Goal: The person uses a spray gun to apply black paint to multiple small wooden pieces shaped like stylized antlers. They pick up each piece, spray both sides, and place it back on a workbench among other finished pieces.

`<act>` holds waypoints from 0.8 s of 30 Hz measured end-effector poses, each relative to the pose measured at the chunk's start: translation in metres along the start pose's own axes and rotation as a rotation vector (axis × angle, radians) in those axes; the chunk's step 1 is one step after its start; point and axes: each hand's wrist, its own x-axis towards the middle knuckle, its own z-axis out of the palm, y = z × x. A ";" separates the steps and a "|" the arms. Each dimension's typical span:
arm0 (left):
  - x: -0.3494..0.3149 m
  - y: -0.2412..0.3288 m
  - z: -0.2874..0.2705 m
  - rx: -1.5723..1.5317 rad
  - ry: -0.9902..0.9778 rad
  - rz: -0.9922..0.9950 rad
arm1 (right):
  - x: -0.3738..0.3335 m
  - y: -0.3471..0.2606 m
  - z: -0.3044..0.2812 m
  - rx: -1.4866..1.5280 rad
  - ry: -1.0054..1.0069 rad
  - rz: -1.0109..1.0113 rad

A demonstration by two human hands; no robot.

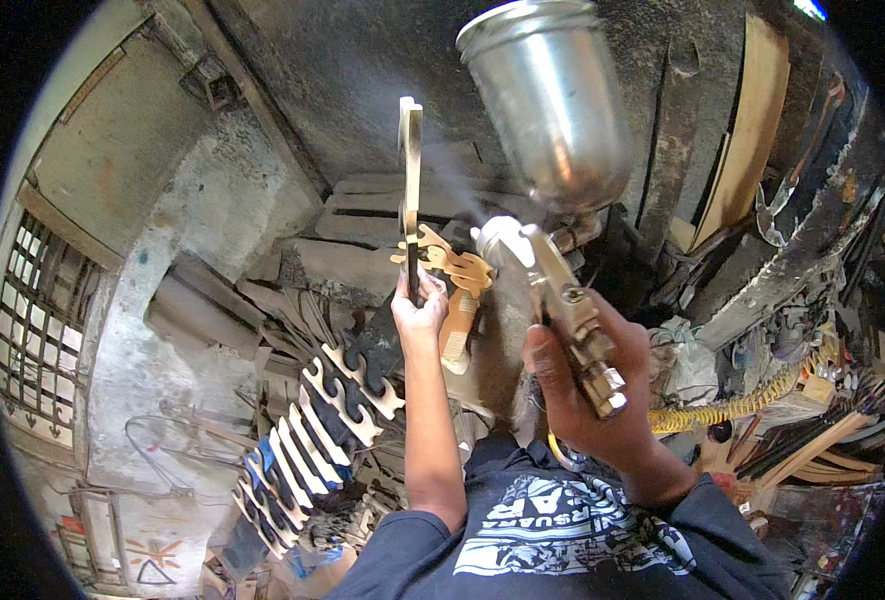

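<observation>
Over at nine o'clock a barred window [38, 320] lets daylight in beside a rough plastered wall [133, 330]. Toward seven o'clock a row of carved wooden pieces [308, 440], pale with dark scalloped gaps between them, leans stacked one against the next.

Near the middle, the person's left hand [419, 310] is raised at the end of a bare forearm, its fingers wrapped tight around the lower end of a carved wooden piece [411, 170]. That piece stands upright, a thin pale slat running toward twelve o'clock, with a curly fretwork part [453, 262] jutting out just above the fist toward three o'clock.

Just beside it, at about four o'clock from the fist, the right hand [588, 385] is closed around the grip of a metal spray gun [553, 290]; I cannot tell whether a finger is pressing the trigger. The gun's nozzle sits very near the fretwork, and a faint mist hangs by the slat. A shiny metal cup [553, 100] rises from the gun toward one o'clock. A yellow coiled hose [733, 405] trails off toward three o'clock, over a cluttered heap of wooden sticks [813, 440].
</observation>
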 end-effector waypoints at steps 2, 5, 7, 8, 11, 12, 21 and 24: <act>-0.003 -0.005 0.004 -0.038 0.026 -0.077 | -0.009 0.000 0.005 -0.020 -0.018 0.028; -0.004 -0.009 0.011 -0.017 0.028 -0.092 | -0.014 0.007 0.009 -0.026 -0.099 0.090; -0.004 -0.008 0.015 -0.042 0.058 -0.077 | -0.013 0.010 0.015 0.062 -0.124 0.185; -0.004 -0.005 0.016 -0.048 0.057 -0.080 | -0.012 0.011 0.018 0.066 -0.084 0.162; -0.005 0.010 0.016 -0.038 0.087 -0.081 | 0.000 0.006 0.026 0.105 -0.031 0.149; -0.006 0.017 0.015 0.007 0.058 -0.034 | 0.004 0.004 0.035 0.102 0.071 0.089; -0.015 0.103 0.020 0.346 -0.301 0.213 | 0.012 -0.007 0.059 0.164 0.180 0.037; -0.039 0.133 0.039 0.495 -0.753 0.593 | -0.004 -0.001 0.062 0.210 0.176 0.175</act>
